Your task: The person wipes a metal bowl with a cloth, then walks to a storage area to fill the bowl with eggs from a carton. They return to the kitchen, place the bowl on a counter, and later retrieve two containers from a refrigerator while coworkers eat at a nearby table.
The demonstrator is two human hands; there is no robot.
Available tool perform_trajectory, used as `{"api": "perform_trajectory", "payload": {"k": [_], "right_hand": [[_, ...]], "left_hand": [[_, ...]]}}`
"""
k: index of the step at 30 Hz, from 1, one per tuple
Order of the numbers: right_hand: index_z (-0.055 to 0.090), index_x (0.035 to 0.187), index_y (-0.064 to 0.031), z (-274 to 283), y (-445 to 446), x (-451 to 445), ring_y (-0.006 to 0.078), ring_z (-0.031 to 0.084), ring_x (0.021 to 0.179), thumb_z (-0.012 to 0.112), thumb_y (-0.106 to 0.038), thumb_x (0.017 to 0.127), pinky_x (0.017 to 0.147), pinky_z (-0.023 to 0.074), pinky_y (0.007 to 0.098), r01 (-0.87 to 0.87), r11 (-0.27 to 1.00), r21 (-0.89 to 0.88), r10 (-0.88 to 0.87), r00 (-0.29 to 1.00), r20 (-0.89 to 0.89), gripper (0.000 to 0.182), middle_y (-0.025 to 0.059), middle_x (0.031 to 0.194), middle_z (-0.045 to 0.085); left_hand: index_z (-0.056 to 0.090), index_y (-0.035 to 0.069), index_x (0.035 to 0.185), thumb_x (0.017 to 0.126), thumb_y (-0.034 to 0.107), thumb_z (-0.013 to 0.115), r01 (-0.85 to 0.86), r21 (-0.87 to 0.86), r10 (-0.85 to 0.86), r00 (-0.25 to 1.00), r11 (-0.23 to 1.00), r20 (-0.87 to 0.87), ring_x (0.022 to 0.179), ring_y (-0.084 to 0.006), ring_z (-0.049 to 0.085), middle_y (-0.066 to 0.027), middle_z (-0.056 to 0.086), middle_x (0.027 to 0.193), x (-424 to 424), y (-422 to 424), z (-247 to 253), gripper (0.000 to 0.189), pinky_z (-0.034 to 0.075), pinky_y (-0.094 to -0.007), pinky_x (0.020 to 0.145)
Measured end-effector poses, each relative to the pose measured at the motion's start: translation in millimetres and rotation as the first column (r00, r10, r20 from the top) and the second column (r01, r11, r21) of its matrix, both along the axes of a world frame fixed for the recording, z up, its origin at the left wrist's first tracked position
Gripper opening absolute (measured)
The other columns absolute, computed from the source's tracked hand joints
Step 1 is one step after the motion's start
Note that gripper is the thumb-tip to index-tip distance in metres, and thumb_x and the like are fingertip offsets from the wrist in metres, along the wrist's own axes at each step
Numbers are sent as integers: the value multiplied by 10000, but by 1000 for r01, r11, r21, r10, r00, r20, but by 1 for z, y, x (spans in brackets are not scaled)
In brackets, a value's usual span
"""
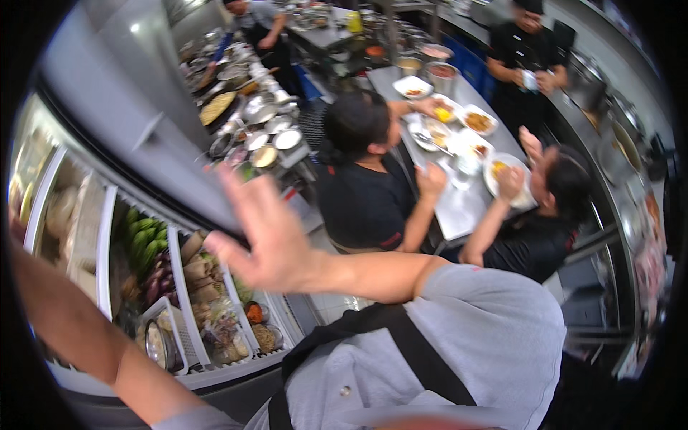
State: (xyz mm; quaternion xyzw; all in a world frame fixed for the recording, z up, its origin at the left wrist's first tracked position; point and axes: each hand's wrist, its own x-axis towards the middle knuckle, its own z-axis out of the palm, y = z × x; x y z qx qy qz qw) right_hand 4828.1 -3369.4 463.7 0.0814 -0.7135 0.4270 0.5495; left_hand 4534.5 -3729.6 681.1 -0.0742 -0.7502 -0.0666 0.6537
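Note:
My right hand (pixel 266 234) is raised with its fingers spread, in front of the edge of an open refrigerator door (pixel 145 115); whether it touches the door I cannot tell. No object shows in it. My left forearm reaches to the far left across the open refrigerator, and my left hand is out of view. On the wire shelves (pixel 105 252) are green vegetables (pixel 145 236), purple vegetables (pixel 161 277), wrapped packages (pixel 201 277), bagged food (pixel 220 330), a white plastic basket (pixel 180 322) holding a metal bowl (pixel 156 344), and small containers of orange and brown food.
Two people in black sit close on my right at a metal table (pixel 454 215) with plates of food (pixel 478 121). Another person stands behind it at a counter. A further person stands by a cooking line with pans (pixel 217 110) and metal bowls (pixel 287 138).

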Motion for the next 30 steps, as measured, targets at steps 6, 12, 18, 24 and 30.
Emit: {"api": "perform_trajectory", "payload": {"k": [6,12,18,24,30], "right_hand": [[633,1185,19,-56,-51,95,302,580,785,687,-241,904,720,476,395,-435,882,180,448,893,-42,386,119,844,568],[676,923,-54,-83,-54,173,253,581,707,682,-221,905,666,457,372,-324,902,285,312,946,87,169,56,744,564],[649,855,-77,-104,-48,273,245,596,698,657,-248,923,660,465,382,-313,836,451,210,941,264,184,47,729,569],[670,874,-90,-99,11,391,241,608,701,655,-257,932,671,483,368,-72,882,465,-59,963,261,177,39,711,573],[713,924,-71,-125,89,565,249,645,727,686,-212,904,679,524,363,380,867,322,-484,797,362,144,58,760,636]], "left_hand": [[418,74,1379,862,730,500,-214,62,201,966,975,165,1191,-407,316,-254,335,1283,16,-34,-31,839,227,-631,953],[293,68,1501,827,810,480,-347,84,311,907,934,286,1377,-427,180,-265,211,1484,6,-48,-37,1020,116,-671,1064],[160,71,1608,788,868,486,-612,-160,561,546,774,622,1533,-442,4,-253,45,1664,28,11,-100,1188,23,-681,1173],[162,34,1597,834,745,554,-723,-125,575,419,679,703,1493,-479,106,-257,142,1628,44,14,-167,1113,122,-730,1131],[424,61,1456,933,617,564,-53,959,-958,-78,279,275,1046,-328,636,-142,655,1134,146,82,-350,776,481,-541,968]]}}
